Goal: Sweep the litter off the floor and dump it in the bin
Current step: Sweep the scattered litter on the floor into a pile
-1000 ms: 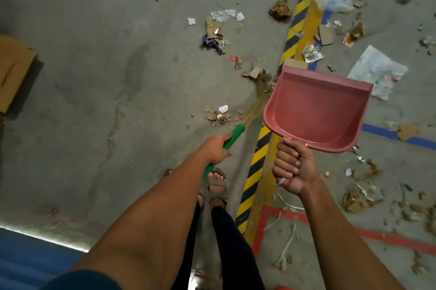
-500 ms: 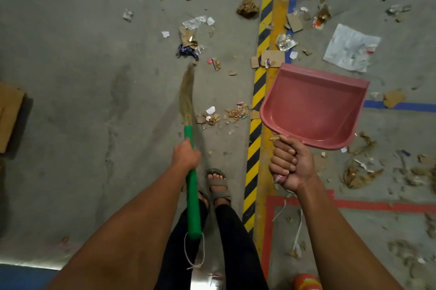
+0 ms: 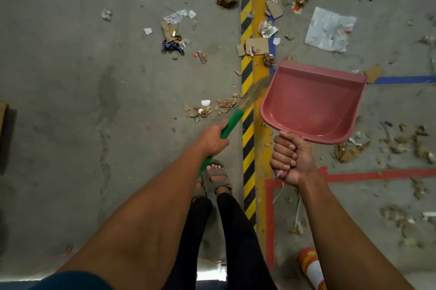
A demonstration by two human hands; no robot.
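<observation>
2 hands busy: L hand (image 3: 212, 139) grips green broom (image 3: 232, 123); R hand (image 3: 289, 159) grips pink dustpan (image 3: 311, 103). No legible text.

Grey stained concrete floor (image 3: 70, 100). Yellow-black hazard stripe (image 3: 247, 77) runs lengthwise; blue tape line (image 3: 401, 80) and red tape line (image 3: 377, 175) right of stripe.

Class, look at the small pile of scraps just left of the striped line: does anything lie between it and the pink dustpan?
Yes. The dustpan is held up off the floor in the right hand, and the black-and-yellow striped line and the blurred broom bristles lie between it and the pile of scraps.
</observation>
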